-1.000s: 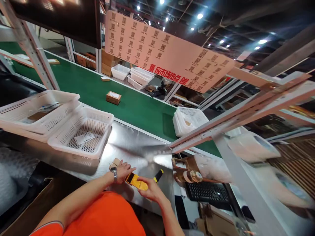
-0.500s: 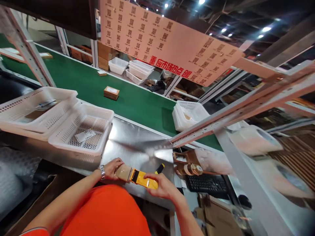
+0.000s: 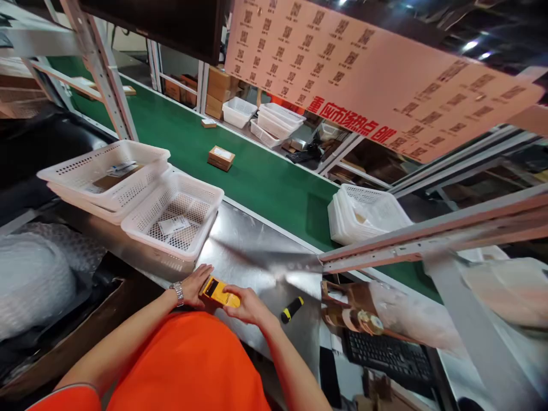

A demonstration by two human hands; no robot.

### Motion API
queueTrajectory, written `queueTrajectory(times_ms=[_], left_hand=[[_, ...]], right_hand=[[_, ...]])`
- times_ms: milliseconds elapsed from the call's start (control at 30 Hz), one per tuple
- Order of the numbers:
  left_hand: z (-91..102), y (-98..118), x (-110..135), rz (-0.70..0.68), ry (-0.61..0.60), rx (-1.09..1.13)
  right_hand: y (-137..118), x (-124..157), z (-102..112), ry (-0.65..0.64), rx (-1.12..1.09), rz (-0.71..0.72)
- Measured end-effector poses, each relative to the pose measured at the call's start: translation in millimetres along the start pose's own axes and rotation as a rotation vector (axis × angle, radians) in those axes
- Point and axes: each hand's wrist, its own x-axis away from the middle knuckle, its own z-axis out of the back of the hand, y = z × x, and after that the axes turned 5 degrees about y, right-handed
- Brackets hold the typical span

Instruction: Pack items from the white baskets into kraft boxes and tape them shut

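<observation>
At metal table [image 3: 252, 242] beside green belt [image 3: 274, 185], yellow tool [image 3: 221, 293]

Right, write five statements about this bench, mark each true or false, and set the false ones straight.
1. The right hand holds the yellow tool. True.
2. The wristwatch is on the right arm. False: the wristwatch is on the left arm.
3. The black and yellow cylinder lies on the metal tabletop. True.
4. A white packet lies in the basket closest to the yellow tool. True.
5. The belt is blue. False: the belt is green.
</observation>
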Motion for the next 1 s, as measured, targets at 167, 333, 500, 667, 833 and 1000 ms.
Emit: queueTrajectory(times_ms=[167, 333, 500, 667, 833, 1000], left_hand=[[-2.2, 17.4, -13.5, 0.016, -0.043, -0.042], [2.4, 18.5, -18.1, -0.037, -0.032, -0.069], [-0.6, 18.7, -20.4, -0.02, -0.081, -0.036], [-1.1, 17.8, -21.1, 0.001, -0.079, -0.003], [-2.9, 19.6, -22.5, 0.029, -0.056, 0.062], [-6.9, 41.7, -33.7, 0.305, 0.034, 0.251]], right_hand=[[-7.2, -1.9, 5.7, -0.013, 0.015, -0.025], [4.9, 33.4, 41.7, -0.053, 0.154, -0.08], [19.8, 40.5, 56.1, -0.094, 0.303, -0.146], [24.2, 0.3, 16.6, -0.069, 0.381, -0.203], [52.1, 0.5, 9.9, 0.11, 0.484, -0.371], [100.0, 4.2, 2.9, 0.376, 0.519, -0.434]])
